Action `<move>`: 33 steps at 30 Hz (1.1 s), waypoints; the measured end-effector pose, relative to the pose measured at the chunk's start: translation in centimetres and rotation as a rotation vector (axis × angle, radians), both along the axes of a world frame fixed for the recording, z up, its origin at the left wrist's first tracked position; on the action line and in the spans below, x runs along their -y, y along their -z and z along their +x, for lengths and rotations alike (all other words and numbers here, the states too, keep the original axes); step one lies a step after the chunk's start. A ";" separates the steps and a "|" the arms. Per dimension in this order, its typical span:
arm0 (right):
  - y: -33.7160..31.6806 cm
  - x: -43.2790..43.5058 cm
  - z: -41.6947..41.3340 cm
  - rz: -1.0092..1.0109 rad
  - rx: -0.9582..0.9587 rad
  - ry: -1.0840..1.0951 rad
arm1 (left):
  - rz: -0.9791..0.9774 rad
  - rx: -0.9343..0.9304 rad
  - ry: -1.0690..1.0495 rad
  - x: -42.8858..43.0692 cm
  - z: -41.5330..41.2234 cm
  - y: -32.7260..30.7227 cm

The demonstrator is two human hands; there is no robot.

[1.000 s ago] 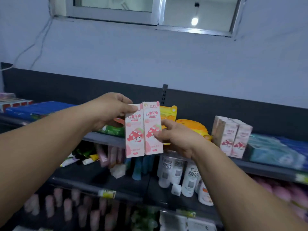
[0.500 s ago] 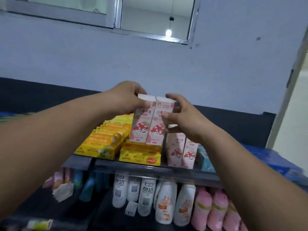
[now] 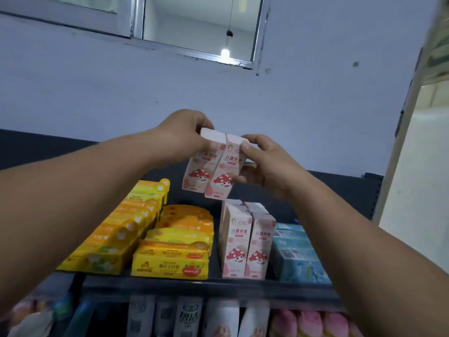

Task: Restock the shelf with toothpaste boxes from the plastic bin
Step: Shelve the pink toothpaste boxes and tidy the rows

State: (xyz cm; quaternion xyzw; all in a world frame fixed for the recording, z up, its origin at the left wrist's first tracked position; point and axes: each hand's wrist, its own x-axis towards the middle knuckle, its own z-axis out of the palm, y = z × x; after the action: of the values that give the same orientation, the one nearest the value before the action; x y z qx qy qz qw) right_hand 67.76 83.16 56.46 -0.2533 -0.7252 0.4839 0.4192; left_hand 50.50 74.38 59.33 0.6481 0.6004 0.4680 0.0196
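Observation:
Two pink toothpaste boxes with a mushroom picture (image 3: 213, 171) are held side by side, upright and slightly tilted, above the top shelf (image 3: 184, 285). My left hand (image 3: 181, 137) grips the top of the left box. My right hand (image 3: 263, 164) pinches the right box at its top and side. Directly below stand more of the same pink boxes (image 3: 245, 242), upright in two rows on the shelf. The plastic bin is out of sight.
Yellow and orange boxes (image 3: 145, 237) lie left of the pink stack, and light blue boxes (image 3: 297, 254) sit to its right. Bottles and pink packs (image 3: 228, 317) fill the shelf below. A dark back panel and a white wall rise behind.
My view has moved right and closer to the shelf. Both hands have carried the two boxes from the left to above the pink stack and tilted them.

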 end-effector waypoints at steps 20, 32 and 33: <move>4.4 -12.4 3.2 -0.172 0.228 0.221 | -0.427 0.436 0.092 -15.2 0.1 6.1; 6.0 -13.0 3.0 -0.275 0.434 0.204 | -0.626 0.391 0.125 -16.7 0.7 9.4; 6.0 -12.9 3.0 -0.281 0.450 0.206 | -0.629 0.401 0.120 -16.8 0.6 9.6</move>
State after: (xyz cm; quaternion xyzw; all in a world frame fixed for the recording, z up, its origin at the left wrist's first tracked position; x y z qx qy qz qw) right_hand 70.76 96.06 50.43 -0.4823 -0.6963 0.4662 0.2553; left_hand 51.14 91.16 49.69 0.5398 0.6601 0.3764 0.3622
